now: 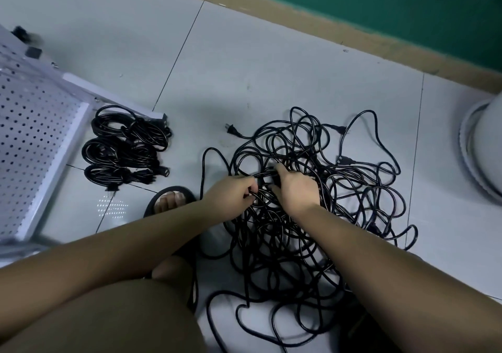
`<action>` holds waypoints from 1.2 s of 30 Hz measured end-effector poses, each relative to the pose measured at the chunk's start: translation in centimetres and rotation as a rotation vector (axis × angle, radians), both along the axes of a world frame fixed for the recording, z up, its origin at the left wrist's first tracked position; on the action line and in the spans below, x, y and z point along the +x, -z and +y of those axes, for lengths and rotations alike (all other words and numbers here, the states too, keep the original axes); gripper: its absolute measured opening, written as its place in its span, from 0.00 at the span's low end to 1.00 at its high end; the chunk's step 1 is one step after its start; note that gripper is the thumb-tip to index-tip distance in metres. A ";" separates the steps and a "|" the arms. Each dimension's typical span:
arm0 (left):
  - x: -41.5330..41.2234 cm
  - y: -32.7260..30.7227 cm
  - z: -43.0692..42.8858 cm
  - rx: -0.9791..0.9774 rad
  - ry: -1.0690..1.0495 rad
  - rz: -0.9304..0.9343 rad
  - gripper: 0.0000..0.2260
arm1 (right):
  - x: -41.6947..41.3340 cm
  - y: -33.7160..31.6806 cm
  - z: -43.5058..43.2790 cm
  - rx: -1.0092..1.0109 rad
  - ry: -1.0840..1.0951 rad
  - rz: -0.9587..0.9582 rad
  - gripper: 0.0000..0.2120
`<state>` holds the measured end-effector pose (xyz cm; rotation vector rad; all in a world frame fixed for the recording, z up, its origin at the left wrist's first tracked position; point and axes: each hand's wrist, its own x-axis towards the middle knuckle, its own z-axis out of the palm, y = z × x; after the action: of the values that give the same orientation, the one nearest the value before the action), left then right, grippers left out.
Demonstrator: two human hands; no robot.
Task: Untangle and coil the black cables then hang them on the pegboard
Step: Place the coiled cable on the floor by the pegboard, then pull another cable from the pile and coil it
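Note:
A big tangle of black cables (312, 189) sprawls over the pale floor tiles, with plugs sticking out at its far side. My left hand (233, 193) pinches a strand at the near-left part of the heap, fingers curled round it. My right hand (294, 186) reaches into the middle of the tangle and its fingertips are buried among the strands, gripping a cable. Several coiled black cables (125, 148) lie in a cluster to the left. The white pegboard (35, 140) stands at the far left, seen at an angle.
My foot in a black sandal (169, 199) rests just left of the tangle, my knee below it. A white round base (480, 148) stands at the right edge. A tan skirting and green wall (380, 7) run along the top.

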<state>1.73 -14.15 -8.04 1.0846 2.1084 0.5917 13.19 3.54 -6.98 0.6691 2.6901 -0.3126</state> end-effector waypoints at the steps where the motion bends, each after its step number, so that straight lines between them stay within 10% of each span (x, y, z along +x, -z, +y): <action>1: 0.0 0.1 0.1 -0.005 0.006 0.011 0.07 | -0.1 -0.1 0.1 0.010 -0.007 -0.004 0.27; 8: 0.0 0.2 1.1 -0.002 0.020 0.086 0.01 | -0.5 0.2 -1.0 0.127 -0.049 -0.122 0.10; 36: -0.9 1.5 5.5 -0.117 0.075 0.226 0.17 | -1.8 -0.5 2.6 -0.016 -0.068 -0.202 0.21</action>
<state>0.87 -8.67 -9.57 1.2051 2.2514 0.3171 11.41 6.16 -6.49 0.5706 2.5093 -0.2348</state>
